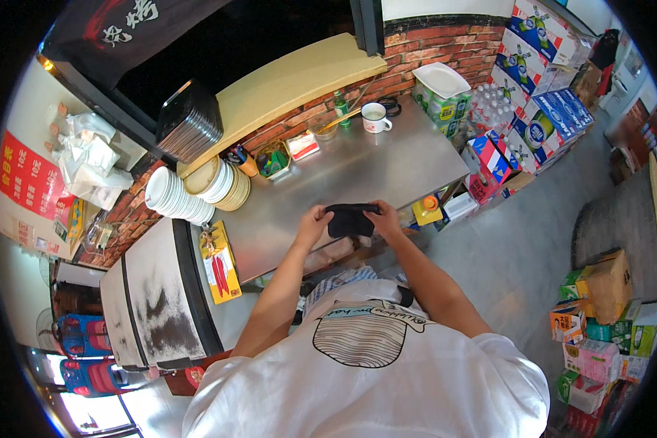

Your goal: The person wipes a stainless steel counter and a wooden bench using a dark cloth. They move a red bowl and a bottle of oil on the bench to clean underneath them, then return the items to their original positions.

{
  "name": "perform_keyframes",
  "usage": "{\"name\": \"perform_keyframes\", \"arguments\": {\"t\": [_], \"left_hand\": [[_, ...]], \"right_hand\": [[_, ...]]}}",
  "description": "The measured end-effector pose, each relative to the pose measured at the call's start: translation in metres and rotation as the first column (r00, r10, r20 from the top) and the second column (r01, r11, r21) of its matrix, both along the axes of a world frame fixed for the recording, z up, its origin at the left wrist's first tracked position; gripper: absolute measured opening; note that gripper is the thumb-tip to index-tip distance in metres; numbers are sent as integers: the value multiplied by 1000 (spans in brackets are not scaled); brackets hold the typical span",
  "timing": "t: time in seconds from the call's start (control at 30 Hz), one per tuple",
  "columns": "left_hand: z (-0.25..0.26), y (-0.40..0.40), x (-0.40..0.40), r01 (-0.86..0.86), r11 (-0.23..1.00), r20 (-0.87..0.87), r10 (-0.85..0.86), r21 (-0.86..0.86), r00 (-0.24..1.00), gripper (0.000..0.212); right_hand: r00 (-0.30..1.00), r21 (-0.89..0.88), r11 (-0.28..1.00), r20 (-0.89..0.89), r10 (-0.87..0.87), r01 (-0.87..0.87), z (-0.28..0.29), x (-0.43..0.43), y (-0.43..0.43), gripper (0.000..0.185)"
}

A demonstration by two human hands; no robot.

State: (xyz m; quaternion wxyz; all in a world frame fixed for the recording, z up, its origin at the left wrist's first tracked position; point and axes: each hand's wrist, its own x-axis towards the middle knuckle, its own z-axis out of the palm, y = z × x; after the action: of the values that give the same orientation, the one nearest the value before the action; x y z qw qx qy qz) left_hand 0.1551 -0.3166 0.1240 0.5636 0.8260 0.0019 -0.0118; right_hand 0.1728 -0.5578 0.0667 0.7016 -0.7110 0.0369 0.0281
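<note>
Both my hands hold a black fabric item, perhaps a cap or pouch (351, 223), by its upper corners at the near edge of a stainless-steel table (356, 175). My left hand (314, 224) pinches its left corner; my right hand (386, 219) pinches the right one. The item hangs down between them, its inside hidden. Beyond it on the table are a white enamel mug (373, 121), a green glass bottle (341, 107), a glass bowl with a wooden stick across it (325, 131), a red and white box (303, 147) and a small basket (274, 162).
Stacked plates (178, 194) and a yellow clipboard (223, 274) lie at the left, beside a white chest freezer (159, 301). Black trays (190, 123) are piled by the window ledge (301, 82). Beer cartons (547, 128) stand at the right; more boxes (591, 350) are lower right.
</note>
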Motion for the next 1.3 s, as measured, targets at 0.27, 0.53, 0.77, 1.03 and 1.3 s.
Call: {"name": "perform_keyframes", "arguments": {"t": [0.27, 0.53, 0.77, 1.03, 1.3], "left_hand": [[36, -11, 64, -168, 964, 150, 139, 206, 979, 25], [83, -16, 119, -148, 961, 72, 169, -232, 983, 25], [164, -26, 245, -250, 784, 31, 324, -568, 946, 37], [154, -33, 307, -283, 875, 380, 125, 394, 917, 84], [151, -43, 341, -111, 351, 89, 78, 930, 993, 95]], "right_hand": [[979, -348, 923, 169, -112, 166, 58, 52, 7, 29], [970, 85, 973, 99, -222, 214, 103, 115, 37, 18], [961, 153, 988, 273, -54, 12, 198, 273, 39, 25], [807, -536, 844, 498, 319, -3, 202, 364, 38, 55], [666, -918, 383, 351, 659, 104, 185, 384, 64, 69]]}}
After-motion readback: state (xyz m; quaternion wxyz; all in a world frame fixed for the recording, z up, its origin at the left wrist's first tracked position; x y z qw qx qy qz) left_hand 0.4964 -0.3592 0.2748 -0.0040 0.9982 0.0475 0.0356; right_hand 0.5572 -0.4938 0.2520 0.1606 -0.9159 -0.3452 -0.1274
